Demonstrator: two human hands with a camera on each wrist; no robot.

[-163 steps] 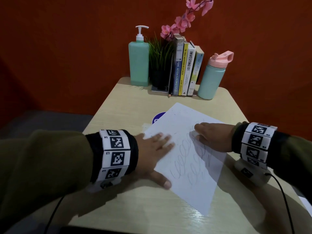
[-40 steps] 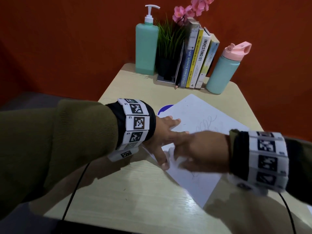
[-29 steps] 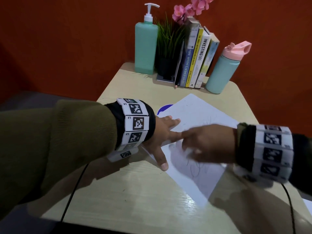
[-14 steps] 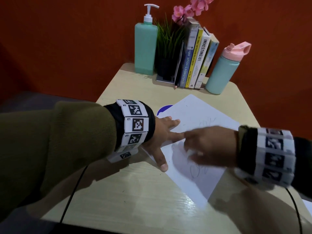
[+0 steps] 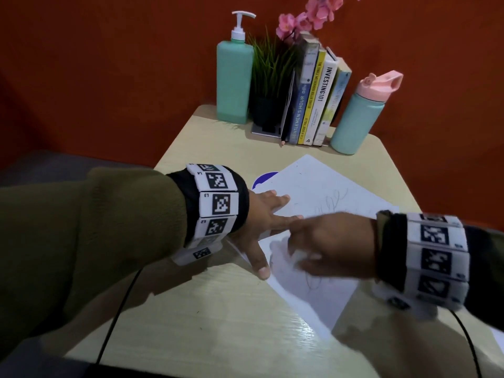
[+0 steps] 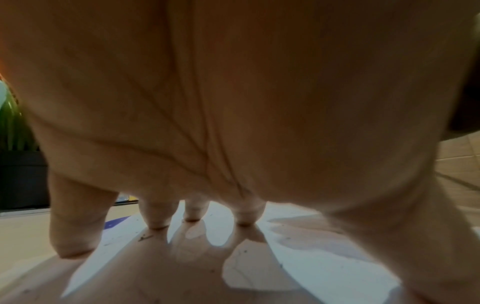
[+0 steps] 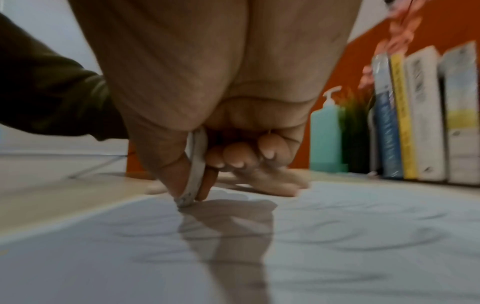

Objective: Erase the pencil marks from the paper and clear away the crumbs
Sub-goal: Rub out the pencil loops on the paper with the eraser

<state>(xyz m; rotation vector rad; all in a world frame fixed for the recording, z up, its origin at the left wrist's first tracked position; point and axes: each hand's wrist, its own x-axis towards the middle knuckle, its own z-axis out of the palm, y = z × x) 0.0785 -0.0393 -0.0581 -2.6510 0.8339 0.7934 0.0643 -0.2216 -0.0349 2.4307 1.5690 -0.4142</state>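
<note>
Paper (image 5: pixel 321 186) with faint pencil loops (image 5: pixel 331 199) lies angled on the table (image 5: pixel 207 317) before you. Your left hand (image 5: pixel 261 222) presses flat on its left edge, fingers spread straight. Your right hand (image 5: pixel 330 244) pinches a thin white eraser (image 7: pixel 194 166) between thumb and forefinger, its tip touching the sheet beside your left thumb
</note>
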